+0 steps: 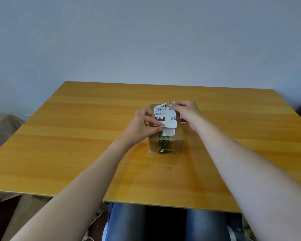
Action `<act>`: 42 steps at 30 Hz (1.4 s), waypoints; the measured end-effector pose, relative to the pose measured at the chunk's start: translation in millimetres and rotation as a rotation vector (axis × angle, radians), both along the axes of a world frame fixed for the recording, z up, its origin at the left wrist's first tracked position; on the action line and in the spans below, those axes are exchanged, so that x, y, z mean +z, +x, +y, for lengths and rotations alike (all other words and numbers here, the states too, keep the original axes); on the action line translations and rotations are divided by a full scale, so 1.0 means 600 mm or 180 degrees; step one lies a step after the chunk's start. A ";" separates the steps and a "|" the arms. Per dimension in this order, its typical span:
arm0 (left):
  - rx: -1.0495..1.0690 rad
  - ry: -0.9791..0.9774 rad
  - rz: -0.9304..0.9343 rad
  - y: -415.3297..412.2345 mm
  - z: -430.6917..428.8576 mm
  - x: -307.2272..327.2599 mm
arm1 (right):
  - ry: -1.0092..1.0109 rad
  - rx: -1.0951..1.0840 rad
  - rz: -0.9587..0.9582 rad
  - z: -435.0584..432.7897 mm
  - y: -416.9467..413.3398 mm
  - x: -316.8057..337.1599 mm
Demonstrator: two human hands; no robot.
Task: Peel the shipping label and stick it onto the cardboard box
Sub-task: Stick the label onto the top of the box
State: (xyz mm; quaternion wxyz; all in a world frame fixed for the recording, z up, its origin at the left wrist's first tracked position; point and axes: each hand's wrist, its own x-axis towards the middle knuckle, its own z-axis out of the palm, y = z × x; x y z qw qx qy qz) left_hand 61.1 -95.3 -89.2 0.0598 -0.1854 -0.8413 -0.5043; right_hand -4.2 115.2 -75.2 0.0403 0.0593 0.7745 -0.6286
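The shipping label (pixel 165 115) lies over the top of the cardboard box (pixel 174 143), printed face towards you, its far edge curled upward. Whether it already touches the cardboard you cannot tell. Your left hand (pixel 142 126) pinches the label's near-left corner and your right hand (pixel 186 110) pinches its far-right corner: both hands are clamped on the label, apart across it. Between them they hide most of the box's top. Green-printed tape (pixel 163 145) runs down the box's near face.

The box sits near the middle of the worktop (pixel 76 145), a little right of centre, and wood spreads broadly from it to every edge. The far edge lies against a grey-blue wall (pixel 146 40). The near edge ends above your knees in blue jeans (pixel 127 221). Off the left edge, lower down, sits a beige covered shape (pixel 2 126).
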 end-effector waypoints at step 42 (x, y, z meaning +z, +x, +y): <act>-0.0131 -0.0263 0.0264 -0.008 -0.003 -0.007 | -0.0089 -0.0150 0.0290 -0.014 0.006 -0.022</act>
